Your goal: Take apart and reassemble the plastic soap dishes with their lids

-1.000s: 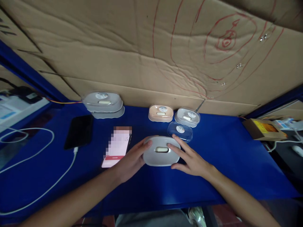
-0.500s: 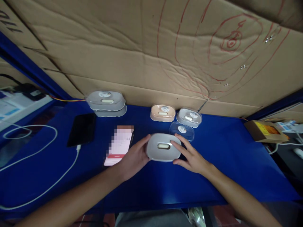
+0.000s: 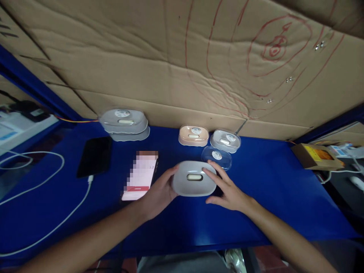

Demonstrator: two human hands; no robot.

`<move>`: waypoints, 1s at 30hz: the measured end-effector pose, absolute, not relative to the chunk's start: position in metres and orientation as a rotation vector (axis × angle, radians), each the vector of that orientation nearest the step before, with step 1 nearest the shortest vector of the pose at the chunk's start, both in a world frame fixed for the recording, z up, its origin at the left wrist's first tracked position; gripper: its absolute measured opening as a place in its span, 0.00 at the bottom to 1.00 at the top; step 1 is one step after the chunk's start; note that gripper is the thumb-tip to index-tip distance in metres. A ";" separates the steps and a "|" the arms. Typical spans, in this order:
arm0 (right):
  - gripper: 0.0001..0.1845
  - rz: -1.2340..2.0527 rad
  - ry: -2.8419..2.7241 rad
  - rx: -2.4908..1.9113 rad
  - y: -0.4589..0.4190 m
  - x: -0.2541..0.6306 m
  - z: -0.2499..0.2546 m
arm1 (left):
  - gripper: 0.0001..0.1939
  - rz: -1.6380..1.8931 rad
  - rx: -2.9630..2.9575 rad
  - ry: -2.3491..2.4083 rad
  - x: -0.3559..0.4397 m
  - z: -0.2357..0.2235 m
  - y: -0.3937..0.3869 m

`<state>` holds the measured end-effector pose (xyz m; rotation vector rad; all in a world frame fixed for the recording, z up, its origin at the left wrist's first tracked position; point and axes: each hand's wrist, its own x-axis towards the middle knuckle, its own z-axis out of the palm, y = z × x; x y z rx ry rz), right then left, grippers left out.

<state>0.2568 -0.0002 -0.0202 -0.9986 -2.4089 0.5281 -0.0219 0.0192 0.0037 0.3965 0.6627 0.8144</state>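
A grey oval dish that looks like a soap dish (image 3: 182,185), with a pale pill-shaped piece in a slot at its centre, is held tilted towards me above the table. My left hand (image 3: 163,189) grips its left end, thumb at the upper rim and the other fingers mostly hidden behind. At the right end, the fingertips of my right hand (image 3: 229,191) touch the upper rim and inner face, while the thumb sits near the lower right edge. Just beyond lies a clear lid (image 3: 216,157) with a round sticker.
At the back stand a peach lidded dish (image 3: 193,135), a grey lidded dish (image 3: 225,141) and stacked grey dishes (image 3: 123,125). Left of my hands lie a lit phone (image 3: 140,174) and a dark phone (image 3: 94,156) with a white cable (image 3: 85,201). A cardboard wall (image 3: 127,57) rises behind.
The view has shifted slightly, so most things sit a little further left. My right thumb has moved slightly down from the dish's edge; both hands stay at the dish.
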 end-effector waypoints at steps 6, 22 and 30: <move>0.51 0.280 -2.364 -0.928 -0.003 0.255 -0.024 | 0.22 0.813 0.349 0.623 -0.021 0.010 0.019; 0.40 0.131 -2.311 -1.283 0.030 0.285 -0.025 | 0.12 0.863 0.311 0.804 -0.023 0.017 0.023; 0.40 0.004 -2.348 -1.307 0.025 0.283 -0.016 | 0.18 0.834 0.301 0.790 -0.024 0.012 0.029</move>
